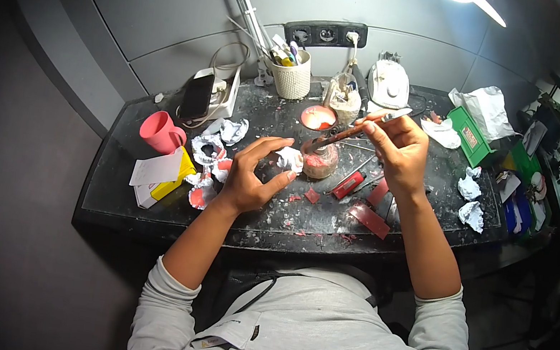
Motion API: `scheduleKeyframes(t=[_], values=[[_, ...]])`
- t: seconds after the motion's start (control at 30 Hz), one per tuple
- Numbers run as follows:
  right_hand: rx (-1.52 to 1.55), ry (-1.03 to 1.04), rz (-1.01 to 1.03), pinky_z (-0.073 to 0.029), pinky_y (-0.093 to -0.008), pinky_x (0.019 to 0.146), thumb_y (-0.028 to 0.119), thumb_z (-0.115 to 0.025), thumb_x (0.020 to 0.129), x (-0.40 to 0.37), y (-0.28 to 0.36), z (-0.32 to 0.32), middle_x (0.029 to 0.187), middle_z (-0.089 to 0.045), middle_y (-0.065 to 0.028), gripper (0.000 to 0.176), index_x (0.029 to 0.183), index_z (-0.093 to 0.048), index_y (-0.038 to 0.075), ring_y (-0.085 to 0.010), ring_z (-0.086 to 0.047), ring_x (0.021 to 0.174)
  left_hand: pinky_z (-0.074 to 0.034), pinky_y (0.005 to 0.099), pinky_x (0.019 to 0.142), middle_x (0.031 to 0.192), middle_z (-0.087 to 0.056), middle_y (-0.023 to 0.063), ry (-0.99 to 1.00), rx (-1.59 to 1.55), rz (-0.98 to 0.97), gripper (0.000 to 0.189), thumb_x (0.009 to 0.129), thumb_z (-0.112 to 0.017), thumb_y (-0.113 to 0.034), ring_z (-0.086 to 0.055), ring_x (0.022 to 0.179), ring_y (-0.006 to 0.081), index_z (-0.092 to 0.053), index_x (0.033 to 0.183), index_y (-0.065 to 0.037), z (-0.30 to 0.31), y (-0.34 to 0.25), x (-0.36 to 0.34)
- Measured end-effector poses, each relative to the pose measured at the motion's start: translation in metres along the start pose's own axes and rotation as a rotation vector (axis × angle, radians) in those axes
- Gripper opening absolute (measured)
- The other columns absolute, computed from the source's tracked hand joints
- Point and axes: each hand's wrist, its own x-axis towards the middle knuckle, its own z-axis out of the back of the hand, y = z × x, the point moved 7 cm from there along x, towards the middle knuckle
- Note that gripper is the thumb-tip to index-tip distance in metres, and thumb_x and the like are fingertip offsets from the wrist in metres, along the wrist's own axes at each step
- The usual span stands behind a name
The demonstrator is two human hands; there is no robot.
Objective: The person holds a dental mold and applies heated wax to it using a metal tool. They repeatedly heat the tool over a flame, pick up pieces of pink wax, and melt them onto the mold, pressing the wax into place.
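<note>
1. Pinched between the thumb and fingertips of the left hand, a small white piece is held just above the dark bench top, near its middle. The remaining fingers are curved loosely around it.
2. A thin tool is gripped like a pen by the right hand, with the fingers closed firmly on its upper end. The tool is slanted down and to the left, and its lower end is brought to the top of a small glass jar just right of the white piece. Whether the jar is touched cannot be told.
3. At the far left of the bench, a pink mug is stood upright. A yellow box with a white slip of paper on it is placed just in front of the mug.
4. Behind the mug, a dark phone is propped upright near the wall.
5. Between the mug and the left hand, several crumpled white lumps smeared with pink are scattered.
6. Behind the hands, a white pen cup filled with pens is set by the wall. A round dish of pink material is placed just behind the jar.
7. Below the right wrist, a small red block and a flat pink slab are laid among pink flakes.
8. Towards the right, a white device is stood by the wall, a green box is set beside it, and crumpled tissues are left near the right edge.
</note>
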Motion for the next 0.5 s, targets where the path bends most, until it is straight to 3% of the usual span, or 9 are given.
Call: scheduleKeyframes(t=[0.1,0.5], values=[[0.103,0.061,-0.131,-0.058,-0.0289,0.086,-0.002,-0.071,0.091,-0.002,-0.009,-0.007,0.098,-0.073,-0.0133,0.012,0.102,-0.068,-0.005,-0.0173,-0.071,0.092,-0.048,0.0349,0.099,0.119,-0.067,0.0177,0.005,-0.027,0.013,0.049,0.077,-0.076,-0.013,-0.065,0.111,0.0259,-0.065,0.122,0.003,0.000,0.001,-0.001],[0.056,0.066,-0.177,-0.058,-0.0293,0.087,-0.001,-0.072,0.090,-0.004,-0.015,-0.011,0.098,-0.073,-0.0138,0.016,0.105,-0.068,-0.005,-0.0171,-0.071,0.095,-0.047,0.0363,0.100,0.119,-0.068,0.0189,0.028,-0.032,-0.003,0.050,0.076,-0.076,-0.013,-0.065,0.112,0.0280,-0.065,0.122,0.003,-0.002,-0.002,0.000]])
